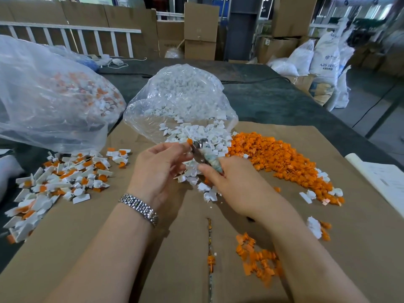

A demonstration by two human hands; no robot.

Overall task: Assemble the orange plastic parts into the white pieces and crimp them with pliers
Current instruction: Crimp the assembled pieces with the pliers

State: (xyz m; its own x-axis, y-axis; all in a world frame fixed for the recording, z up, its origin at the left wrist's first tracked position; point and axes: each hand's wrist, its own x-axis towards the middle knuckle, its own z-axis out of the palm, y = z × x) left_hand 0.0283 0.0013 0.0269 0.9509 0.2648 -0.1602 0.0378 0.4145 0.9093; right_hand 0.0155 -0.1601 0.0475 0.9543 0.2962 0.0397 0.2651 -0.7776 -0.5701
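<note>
Forearms: both reach up from the bottom edge over the cardboard sheet [109, 248], and the left one wears a metal watch band [140, 208] at the wrist.
Left hand [156, 169]: sits just left of the pliers, fingers curled, fingertips pinching a small orange piece [189, 141] right at the tool's nose. Whether a white part is in that pinch too is hard to tell.
Right hand [235, 184]: wrapped round the pliers [202, 153] handles, thumb along the near side. The metal head pokes out up and to the left, toward the left fingertips. How the jaws stand can't be made out, too small and blurry.
White pieces [203, 134]: loose heap spilling out of a clear bag [181, 95] just behind the pliers, with a few more scattered under and in front of the hands.
Orange parts [279, 158]: big pile to the right of the pliers, touching the white heap at its left edge.
Small orange bunch [258, 259]: near side of the pliers, down by the right forearm.
Finished-looking bits [63, 178]: white with orange stuck in, spread out well left of the pliers.
Second clear bag [50, 92]: far left and behind the pliers, holding mixed white-and-orange parts.
Background: cardboard boxes [200, 31] and white sacks [323, 57] way behind the pliers.
</note>
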